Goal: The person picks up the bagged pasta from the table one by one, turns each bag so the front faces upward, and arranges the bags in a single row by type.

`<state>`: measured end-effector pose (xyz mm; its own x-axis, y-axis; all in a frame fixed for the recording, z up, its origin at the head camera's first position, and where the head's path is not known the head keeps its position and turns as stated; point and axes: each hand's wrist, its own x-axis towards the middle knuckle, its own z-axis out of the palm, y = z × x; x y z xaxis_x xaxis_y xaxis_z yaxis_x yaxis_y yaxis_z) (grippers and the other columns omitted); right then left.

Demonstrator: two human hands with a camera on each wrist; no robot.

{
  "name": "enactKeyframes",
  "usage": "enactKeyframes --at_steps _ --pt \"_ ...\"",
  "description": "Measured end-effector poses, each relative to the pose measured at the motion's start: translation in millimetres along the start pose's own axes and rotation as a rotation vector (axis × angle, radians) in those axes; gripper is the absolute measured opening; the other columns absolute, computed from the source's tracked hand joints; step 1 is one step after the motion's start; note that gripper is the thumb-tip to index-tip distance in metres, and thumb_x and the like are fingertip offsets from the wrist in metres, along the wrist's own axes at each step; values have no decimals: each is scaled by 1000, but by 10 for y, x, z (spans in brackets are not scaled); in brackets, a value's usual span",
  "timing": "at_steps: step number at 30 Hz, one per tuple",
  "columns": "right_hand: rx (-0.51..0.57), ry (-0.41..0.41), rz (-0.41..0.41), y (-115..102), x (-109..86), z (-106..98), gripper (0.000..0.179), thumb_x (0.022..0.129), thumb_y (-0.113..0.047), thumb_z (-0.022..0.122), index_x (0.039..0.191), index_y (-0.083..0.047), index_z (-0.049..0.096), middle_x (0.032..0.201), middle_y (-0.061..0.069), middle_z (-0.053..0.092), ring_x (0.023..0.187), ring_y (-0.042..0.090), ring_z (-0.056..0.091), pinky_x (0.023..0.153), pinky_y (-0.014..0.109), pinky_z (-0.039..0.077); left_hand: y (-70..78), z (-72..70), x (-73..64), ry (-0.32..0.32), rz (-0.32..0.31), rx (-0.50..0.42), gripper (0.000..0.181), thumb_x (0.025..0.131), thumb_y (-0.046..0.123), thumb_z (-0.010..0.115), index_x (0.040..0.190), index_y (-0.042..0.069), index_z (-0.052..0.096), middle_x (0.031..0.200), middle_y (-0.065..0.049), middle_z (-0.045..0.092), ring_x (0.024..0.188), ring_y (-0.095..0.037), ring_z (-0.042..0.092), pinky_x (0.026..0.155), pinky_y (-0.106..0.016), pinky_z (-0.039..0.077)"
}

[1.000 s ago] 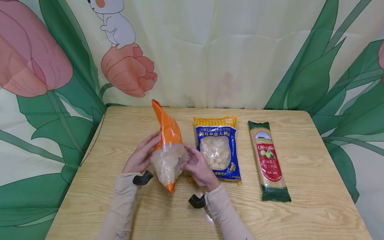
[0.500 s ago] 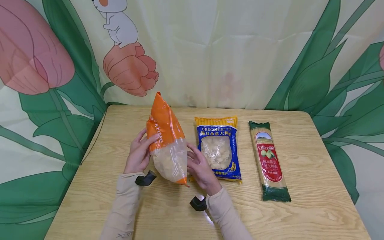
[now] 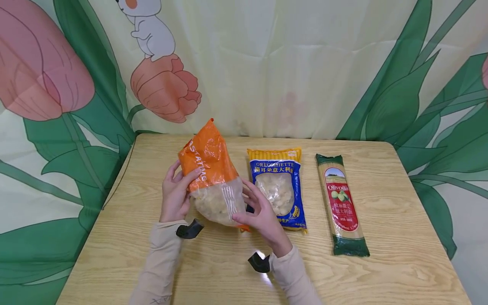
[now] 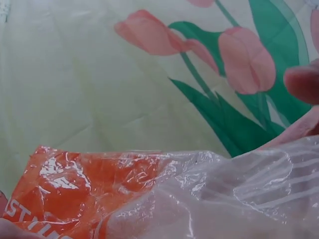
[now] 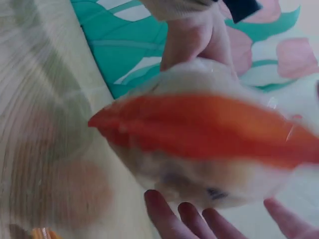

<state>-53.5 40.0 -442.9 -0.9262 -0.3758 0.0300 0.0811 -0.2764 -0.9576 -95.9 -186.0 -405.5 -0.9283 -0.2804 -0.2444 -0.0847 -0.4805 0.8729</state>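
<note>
An orange bag with a clear lower part (image 3: 211,169) is held up over the table, pale pieces showing through the plastic. My left hand (image 3: 176,192) grips its left side, thumb across the front and fingers behind. At the bag's lower right, my right hand (image 3: 263,214) is spread, its thumb overlapping the clear part in the head view. The right wrist view shows the bag's orange bottom end (image 5: 199,127), with the right fingers (image 5: 164,214) loosely extended close beside it. Along the bottom of the left wrist view runs the bag's side (image 4: 99,184).
A blue and yellow bag of orecchiette (image 3: 276,186) lies flat just right of the hands. Farther right is a long green-ended pack of spaghetti (image 3: 342,205). The wooden table (image 3: 400,203) ends at a tulip-patterned curtain (image 3: 316,84).
The bag has turned so its printed orange front faces the camera, and its bottom end has swung to the right. The right hand has moved slightly right and its fingers have loosened.
</note>
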Motion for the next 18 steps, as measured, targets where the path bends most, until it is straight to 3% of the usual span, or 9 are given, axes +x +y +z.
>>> enactKeyframes --at_steps 5,9,14,18 --pt "-70 38 7 -27 -7 70 95 78 1 81 154 -29 32 148 18 40 127 33 51 90 41 57 -15 42 -37 17 52 2 69 87 -2 73 142 21 37 122 -7 55 100 -20 68 80 -31 60" --pt "-105 60 33 -21 3 54 90 80 9 75 155 -22 33 146 21 43 119 33 56 85 35 58 7 37 -63 -12 59 48 69 88 0 72 143 23 37 123 -7 54 103 -21 66 81 -32 60" --pt "-57 35 51 3 17 0 88 81 17 69 155 -12 32 145 24 45 118 31 56 84 33 58 56 -37 -56 -90 15 97 64 93 5 68 143 28 36 123 -7 56 102 -18 66 78 -29 60" --pt "-19 1 48 16 14 -24 87 80 19 65 155 -9 31 146 26 44 118 29 56 88 30 57 66 -143 -15 -162 -38 72 52 98 11 62 137 30 34 109 -1 66 91 -13 69 71 -25 60"
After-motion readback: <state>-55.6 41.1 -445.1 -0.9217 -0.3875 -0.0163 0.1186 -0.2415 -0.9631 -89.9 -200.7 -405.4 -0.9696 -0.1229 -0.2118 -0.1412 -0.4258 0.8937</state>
